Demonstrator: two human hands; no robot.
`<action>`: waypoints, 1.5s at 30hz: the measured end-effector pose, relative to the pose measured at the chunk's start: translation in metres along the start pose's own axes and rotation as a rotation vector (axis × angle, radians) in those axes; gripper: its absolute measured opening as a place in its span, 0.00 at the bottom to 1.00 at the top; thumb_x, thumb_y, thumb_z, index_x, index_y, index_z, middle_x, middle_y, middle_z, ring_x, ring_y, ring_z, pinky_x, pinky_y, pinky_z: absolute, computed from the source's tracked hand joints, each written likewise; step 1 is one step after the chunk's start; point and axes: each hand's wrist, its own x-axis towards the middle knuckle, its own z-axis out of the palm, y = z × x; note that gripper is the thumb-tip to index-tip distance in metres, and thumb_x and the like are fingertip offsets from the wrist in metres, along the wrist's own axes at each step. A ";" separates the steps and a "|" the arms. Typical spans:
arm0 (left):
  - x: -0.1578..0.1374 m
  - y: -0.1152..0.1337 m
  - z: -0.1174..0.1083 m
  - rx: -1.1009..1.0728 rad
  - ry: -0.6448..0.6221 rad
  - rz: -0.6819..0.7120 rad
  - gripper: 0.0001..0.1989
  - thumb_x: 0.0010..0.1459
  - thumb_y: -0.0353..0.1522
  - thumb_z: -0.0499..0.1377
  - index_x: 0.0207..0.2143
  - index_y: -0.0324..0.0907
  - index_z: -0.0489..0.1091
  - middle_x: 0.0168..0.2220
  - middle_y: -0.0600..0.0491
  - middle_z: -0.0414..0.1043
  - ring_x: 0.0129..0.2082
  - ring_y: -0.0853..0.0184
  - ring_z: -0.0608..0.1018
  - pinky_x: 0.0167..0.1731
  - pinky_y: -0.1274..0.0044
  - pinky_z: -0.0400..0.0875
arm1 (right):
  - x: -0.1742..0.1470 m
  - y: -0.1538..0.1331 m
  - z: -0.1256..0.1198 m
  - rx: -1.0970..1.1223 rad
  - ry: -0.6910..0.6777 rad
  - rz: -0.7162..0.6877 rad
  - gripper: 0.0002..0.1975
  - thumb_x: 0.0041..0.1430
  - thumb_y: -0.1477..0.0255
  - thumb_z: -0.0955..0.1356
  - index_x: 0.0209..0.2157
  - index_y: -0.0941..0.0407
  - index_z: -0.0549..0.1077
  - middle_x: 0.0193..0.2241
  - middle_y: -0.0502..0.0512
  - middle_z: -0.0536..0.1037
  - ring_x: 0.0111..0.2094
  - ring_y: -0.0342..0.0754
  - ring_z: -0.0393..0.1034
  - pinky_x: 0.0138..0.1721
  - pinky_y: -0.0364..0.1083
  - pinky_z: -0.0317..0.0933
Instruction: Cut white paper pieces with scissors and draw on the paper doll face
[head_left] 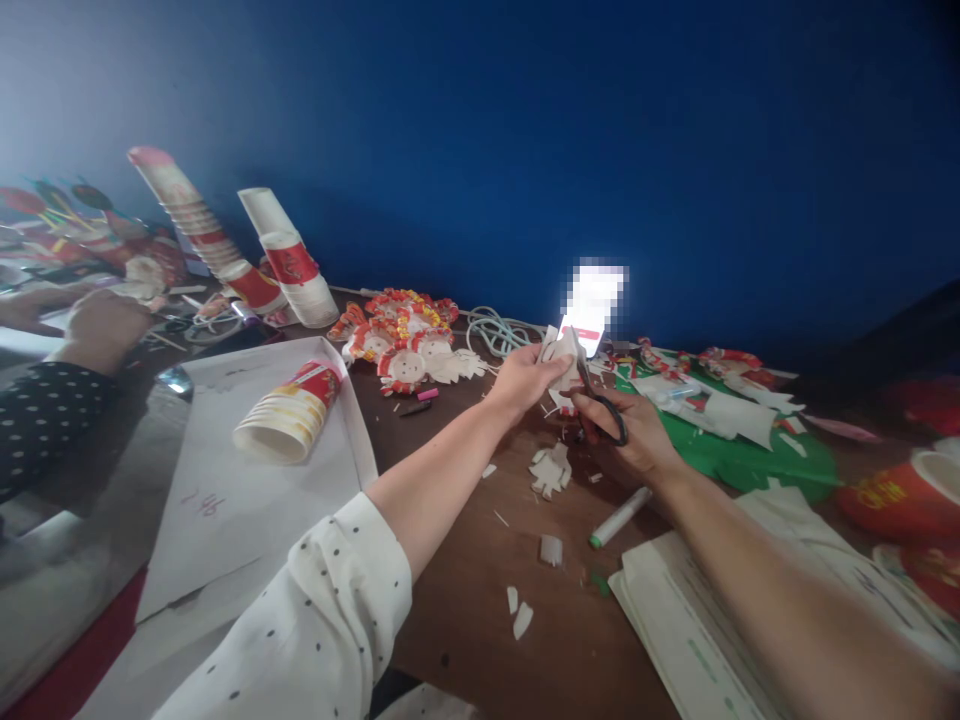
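Observation:
My left hand [527, 378] is closed on a white piece of paper cup [564, 358], held up over the table. My right hand [630, 432] grips a pair of scissors [616, 418] by their black handles. The blades reach up to the right side of the white piece; whether they are parted is hard to make out. Just behind stands a lit phone [592, 300], its screen blurred. Below my hands lies a cut-out white paper shape [551, 470] with jagged edges, among small scraps.
A marker [619, 518] and paper scraps [523, 620] lie in front. Left are stacked paper cups [289, 412] in a white box lid [225, 520], leaning cup stacks [296, 270] and decorated cut-outs [405, 340]. Another person's hand [105, 325] is at far left. A green sheet [780, 470] lies right.

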 end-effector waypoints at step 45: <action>0.003 0.000 -0.007 0.131 0.040 0.035 0.14 0.51 0.41 0.62 0.35 0.39 0.74 0.30 0.50 0.75 0.28 0.69 0.74 0.35 0.75 0.68 | 0.000 0.003 -0.002 0.116 -0.129 0.102 0.26 0.49 0.55 0.72 0.43 0.59 0.77 0.17 0.47 0.69 0.20 0.42 0.63 0.21 0.43 0.59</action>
